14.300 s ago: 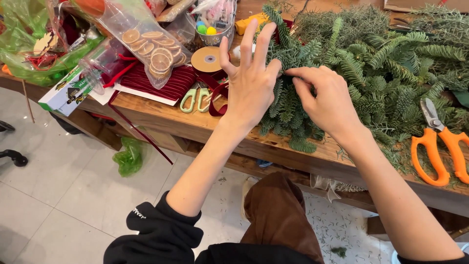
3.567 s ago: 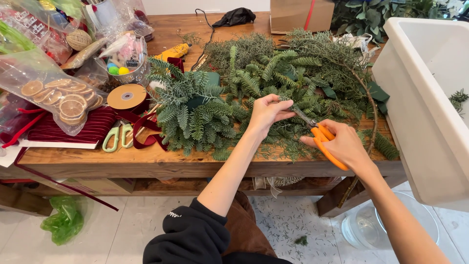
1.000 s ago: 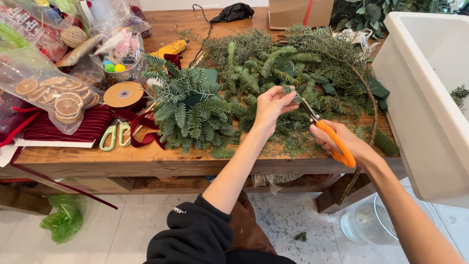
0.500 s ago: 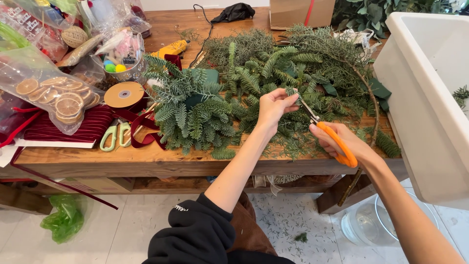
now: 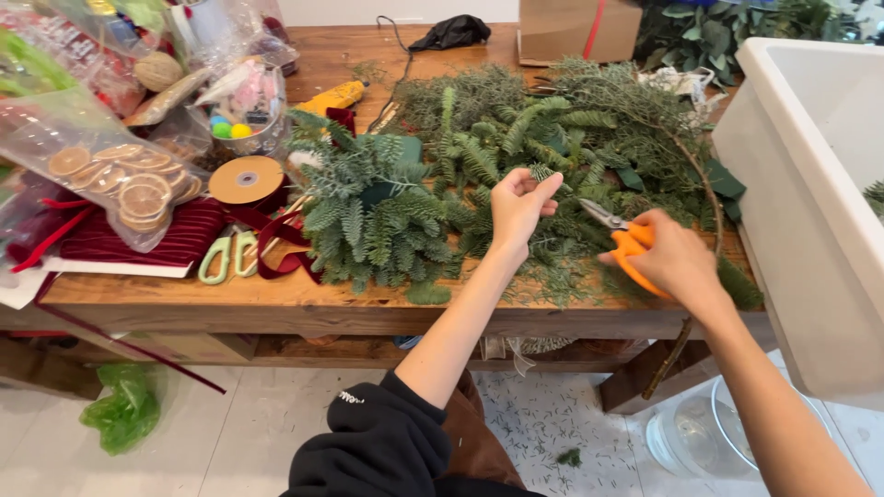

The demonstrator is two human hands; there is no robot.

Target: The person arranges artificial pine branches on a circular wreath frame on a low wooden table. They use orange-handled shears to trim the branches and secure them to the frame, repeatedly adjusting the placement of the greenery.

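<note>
While the left hand [image 5: 517, 204] pinches a small fir sprig [image 5: 543, 172] at frame centre, the right hand [image 5: 670, 258] grips orange-handled shears [image 5: 619, 237], blades slightly parted. Both hover over evergreen boughs [image 5: 479, 156] on the tabletop [image 5: 276, 299].

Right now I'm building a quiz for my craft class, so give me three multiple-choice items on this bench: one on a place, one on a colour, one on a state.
1. Where does the ribbon spool lie?
A. left of the greenery
B. inside the white tub
C. on the floor

2. What colour are the handles of the clippers?
A. blue
B. orange
C. black

3. What is the left hand doing?
A. lying flat on the table
B. gripping the clippers
C. pinching a small sprig

Answers:
1 A, the spool sits beside the fir bundle on its left.
2 B, orange shows in the right hand.
3 C, its fingers close on the sprig above the table.
</note>
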